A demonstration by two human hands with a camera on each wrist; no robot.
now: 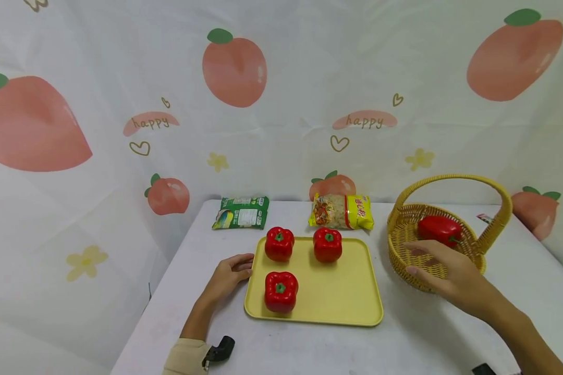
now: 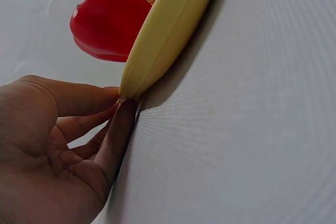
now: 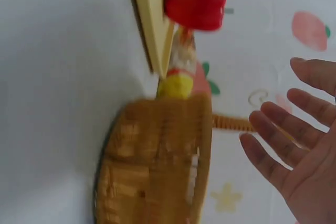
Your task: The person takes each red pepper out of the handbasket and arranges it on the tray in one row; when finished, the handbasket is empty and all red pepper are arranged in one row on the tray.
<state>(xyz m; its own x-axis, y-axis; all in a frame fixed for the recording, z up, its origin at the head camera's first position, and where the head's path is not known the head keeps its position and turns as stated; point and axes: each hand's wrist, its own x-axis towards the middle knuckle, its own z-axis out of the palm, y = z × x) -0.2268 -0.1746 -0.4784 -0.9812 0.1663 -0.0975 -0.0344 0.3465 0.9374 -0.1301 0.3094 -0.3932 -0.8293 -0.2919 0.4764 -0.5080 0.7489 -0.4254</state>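
At the left edge of a yellow tray [image 1: 338, 291], my left hand [image 1: 227, 276] pinches the rim between thumb and fingers; the left wrist view shows the fingertips [image 2: 125, 111] meeting at the tray's edge. Three red bell peppers with green stems sit on the tray: one back left [image 1: 279, 245], one back centre [image 1: 327, 246], one front left [image 1: 281, 292]. Over the near side of a yellow wicker basket [image 1: 405, 273] hovers my right hand [image 1: 455, 276], fingers spread and holding nothing. Inside the basket lies another red pepper [image 1: 437, 229] on its side.
Behind the tray lie a green snack packet [image 1: 241, 212] and a yellow-ended clear food packet [image 1: 341, 212]. The basket's tall arched handle [image 1: 450, 178] rises above it. A white cloth [image 1: 281, 135] printed with peaches hangs behind the white table [image 1: 178, 297].
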